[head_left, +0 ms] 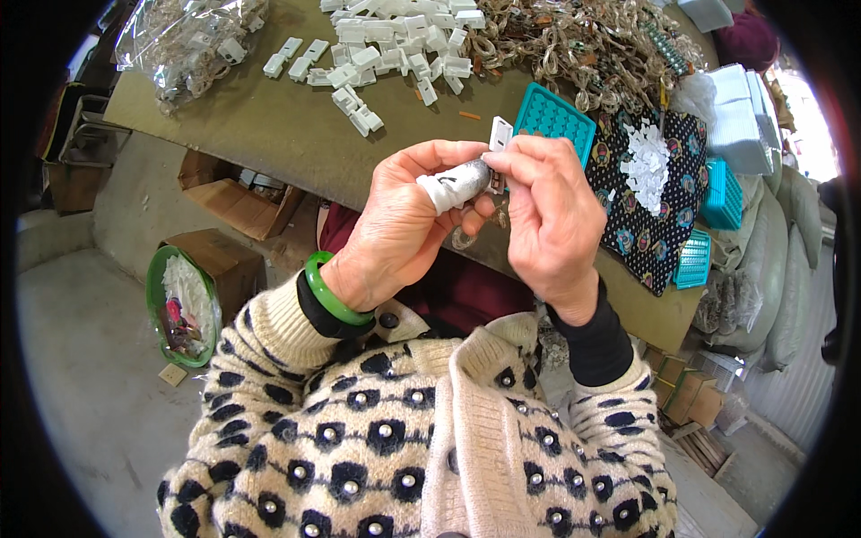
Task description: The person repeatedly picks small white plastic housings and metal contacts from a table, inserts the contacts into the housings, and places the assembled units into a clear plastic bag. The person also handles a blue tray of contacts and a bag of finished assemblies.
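Both of my hands meet above the table's near edge, around a small white plastic case (501,133). It stands with its open lid part up between the fingertips, and its lower part is mostly hidden. My left hand (395,202) is closed on the case from the left. One of its fingers wears a white wrapping (453,186) with a dark grey tip. From the right, my right hand (556,202) pinches at the same case with thumb and forefinger. Just below the fingers hangs a loop of clear cable (463,238).
More white cases (395,45) lie heaped at the far side, beside a tangle of clear cables (574,49). A teal tray (558,117) stands behind my right hand. Small white pieces (646,166) lie on a patterned cloth (677,197). A green basin (154,296) sits on the floor at left.
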Motion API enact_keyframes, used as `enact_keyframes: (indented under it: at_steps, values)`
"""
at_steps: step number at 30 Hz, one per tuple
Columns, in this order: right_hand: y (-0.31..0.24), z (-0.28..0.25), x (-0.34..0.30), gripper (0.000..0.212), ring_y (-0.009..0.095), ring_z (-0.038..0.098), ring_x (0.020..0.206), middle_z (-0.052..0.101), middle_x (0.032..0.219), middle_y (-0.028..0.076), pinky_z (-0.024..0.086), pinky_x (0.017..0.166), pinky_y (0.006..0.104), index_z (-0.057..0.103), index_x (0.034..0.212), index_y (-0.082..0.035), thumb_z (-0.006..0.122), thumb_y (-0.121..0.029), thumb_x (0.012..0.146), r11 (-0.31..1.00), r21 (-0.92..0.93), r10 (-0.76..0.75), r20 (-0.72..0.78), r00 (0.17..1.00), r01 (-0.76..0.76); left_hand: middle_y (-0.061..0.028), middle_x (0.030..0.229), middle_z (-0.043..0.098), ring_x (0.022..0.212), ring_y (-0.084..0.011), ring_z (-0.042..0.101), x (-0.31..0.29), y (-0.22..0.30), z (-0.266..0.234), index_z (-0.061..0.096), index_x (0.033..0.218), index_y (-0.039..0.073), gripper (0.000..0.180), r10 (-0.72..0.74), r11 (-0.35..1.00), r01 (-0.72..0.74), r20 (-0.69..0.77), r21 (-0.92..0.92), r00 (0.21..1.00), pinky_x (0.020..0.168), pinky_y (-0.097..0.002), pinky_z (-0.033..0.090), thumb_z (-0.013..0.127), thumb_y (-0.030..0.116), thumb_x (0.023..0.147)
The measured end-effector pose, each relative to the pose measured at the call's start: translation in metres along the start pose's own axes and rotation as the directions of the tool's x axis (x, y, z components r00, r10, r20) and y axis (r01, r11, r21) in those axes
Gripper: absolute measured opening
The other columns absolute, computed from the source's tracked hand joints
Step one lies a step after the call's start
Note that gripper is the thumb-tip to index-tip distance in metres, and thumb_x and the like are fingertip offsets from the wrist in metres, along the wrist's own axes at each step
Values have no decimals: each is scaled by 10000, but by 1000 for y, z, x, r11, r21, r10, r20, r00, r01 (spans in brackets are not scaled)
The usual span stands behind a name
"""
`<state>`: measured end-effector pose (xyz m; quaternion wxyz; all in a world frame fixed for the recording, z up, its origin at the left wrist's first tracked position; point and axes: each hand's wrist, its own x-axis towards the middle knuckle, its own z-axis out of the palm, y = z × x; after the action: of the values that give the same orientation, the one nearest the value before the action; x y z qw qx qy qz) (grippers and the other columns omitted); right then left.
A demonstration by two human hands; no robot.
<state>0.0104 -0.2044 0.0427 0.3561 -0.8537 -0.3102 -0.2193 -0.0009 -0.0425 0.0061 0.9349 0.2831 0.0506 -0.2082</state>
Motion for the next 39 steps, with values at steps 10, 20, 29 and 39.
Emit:
enact_keyframes:
  at_steps: [10,20,29,39]
  values:
    - [-13,29,-17,347,381,602,954,608,1150,263,532,813,444,630,1087,97,580,37,750,956,-232,-207,-96,974,181,-73,1055,676,917,-151,667,4,-1,-11,620,1177,40,257,75,997,-75,-1,-37,997,753,-298,584,635,126,935]
    - [1,9,16,273,166,658,901,685,1028,117,525,798,285,602,1210,30,592,-53,949,800,385,466,86,880,-461,-163,1064,678,884,-226,699,0,9,-14,585,1169,35,243,30,1000,-29,106,-10,994,683,-297,565,606,141,951]
    - [-5,5,17,151,87,653,824,702,952,68,531,744,221,648,1046,25,667,2,898,634,580,562,108,820,-511,-151,1058,682,897,-243,705,-1,13,-13,595,1159,33,243,9,999,-6,115,-35,993,618,-275,559,614,150,947]
    - [3,21,9,222,257,689,766,695,887,138,550,664,303,638,964,-7,654,119,782,990,141,12,-279,960,29,-83,972,670,716,-136,627,-2,6,-2,619,1080,33,257,125,992,-124,83,-16,989,584,-251,531,728,124,865]
